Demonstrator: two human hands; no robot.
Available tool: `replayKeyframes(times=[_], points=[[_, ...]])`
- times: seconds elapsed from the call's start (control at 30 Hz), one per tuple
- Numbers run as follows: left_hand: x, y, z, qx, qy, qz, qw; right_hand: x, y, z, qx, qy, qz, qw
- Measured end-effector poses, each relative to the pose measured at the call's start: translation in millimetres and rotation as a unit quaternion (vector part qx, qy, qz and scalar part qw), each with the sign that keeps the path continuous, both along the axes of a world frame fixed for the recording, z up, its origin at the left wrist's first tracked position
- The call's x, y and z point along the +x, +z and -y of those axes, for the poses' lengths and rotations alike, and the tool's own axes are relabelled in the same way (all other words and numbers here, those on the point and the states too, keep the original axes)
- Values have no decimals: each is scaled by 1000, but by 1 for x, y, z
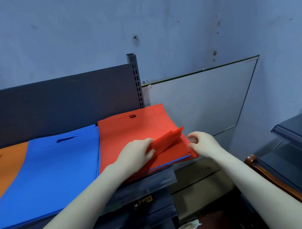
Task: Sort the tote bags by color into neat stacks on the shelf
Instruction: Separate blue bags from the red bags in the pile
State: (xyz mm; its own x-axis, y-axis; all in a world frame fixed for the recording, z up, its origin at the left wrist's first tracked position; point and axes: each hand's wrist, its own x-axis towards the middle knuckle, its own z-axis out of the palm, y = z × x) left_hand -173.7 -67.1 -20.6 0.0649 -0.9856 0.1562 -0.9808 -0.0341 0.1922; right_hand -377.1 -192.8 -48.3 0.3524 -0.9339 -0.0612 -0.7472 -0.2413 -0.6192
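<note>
Left hand [137, 155] — pinching raised edges of red bags [138, 130].

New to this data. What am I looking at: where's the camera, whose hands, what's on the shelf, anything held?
No machine: one camera worn on a person's head looks down at their bare hands. On the shelf lie three stacks of flat tote bags: orange stack, blue stack, red stack. The left hand grips the lifted front edges of several red bags. The right hand is curled at that stack's right corner; whether it touches is unclear. A blue bag edge shows low in the red stack.
</note>
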Motion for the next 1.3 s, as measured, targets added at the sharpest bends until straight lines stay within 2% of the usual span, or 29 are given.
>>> replayKeyframes(times=[0.03, 0.13, 0.23, 0.47, 0.6, 0.8, 1.07, 1.13, 1.23, 1.3], points=[[-2, 0, 0, 1, 0, 10, 1000, 1, 0, -4, 18, 3, 17, 1000], [-5, 2, 0, -3, -10, 27, 1000, 6, 4, -15, 102, -1, 143, 984], [-4, 2, 1, 22, -15, 31, 999, 12, 7, -16, 112, -16, 229, 967], [-6, 1, 2, 29, -29, 62, 997, 11, 17, -25, 201, 6, 372, 906], [-2, 5, 5, 37, -41, 47, 997, 8, 9, -29, 194, -23, 390, 900], [8, 12, 8, 75, -21, -22, 997, 10, -1, -34, 207, -68, 435, 874], [9, 17, 11, 105, -14, -32, 994, 9, -8, -35, 196, -74, 431, 878], [11, 17, 12, 108, -10, -30, 994, 7, -11, -34, 156, -83, 403, 898], [11, 17, 13, 110, -7, -34, 993, 4, -9, -34, 34, -98, 306, 946], [11, 17, 13, 111, -8, -36, 993, 3, -2, -35, -17, -89, 282, 955]])
